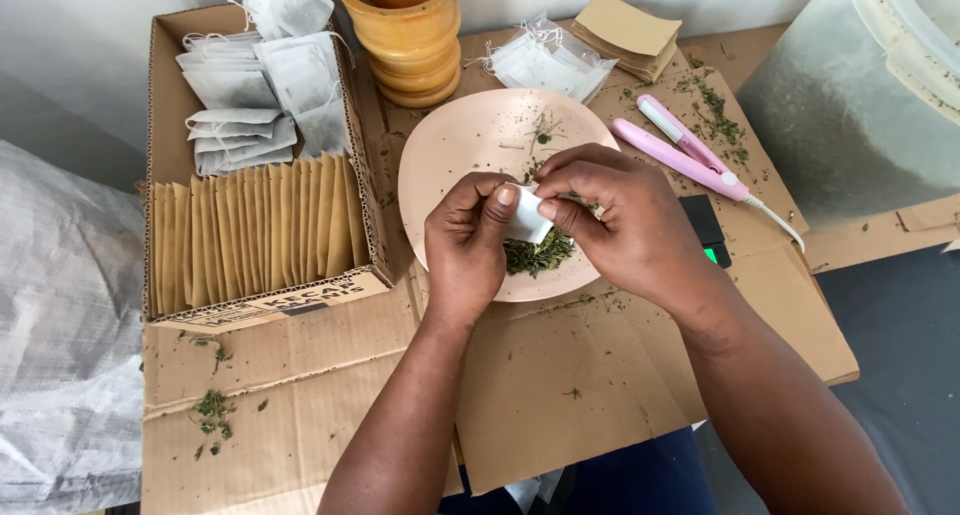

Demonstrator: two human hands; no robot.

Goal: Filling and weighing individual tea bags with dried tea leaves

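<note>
My left hand [466, 247] and my right hand [615, 220] meet over a pale pink plate [465, 140], both pinching a small white tea bag [525, 225]. Under the bag a heap of dried green leaves [538, 256] lies on the plate's near side. A few leaf crumbs are scattered farther back on the plate.
A cardboard box [160, 125] on the left holds a row of brown paper envelopes [255, 230] and white filter bags [245, 100]. Behind the plate stand a wooden mortar [410, 45], loose filter bags [545, 63], brown envelopes [628, 33]. A pink sealer [682, 147] and a large translucent tub [860, 85] are at right.
</note>
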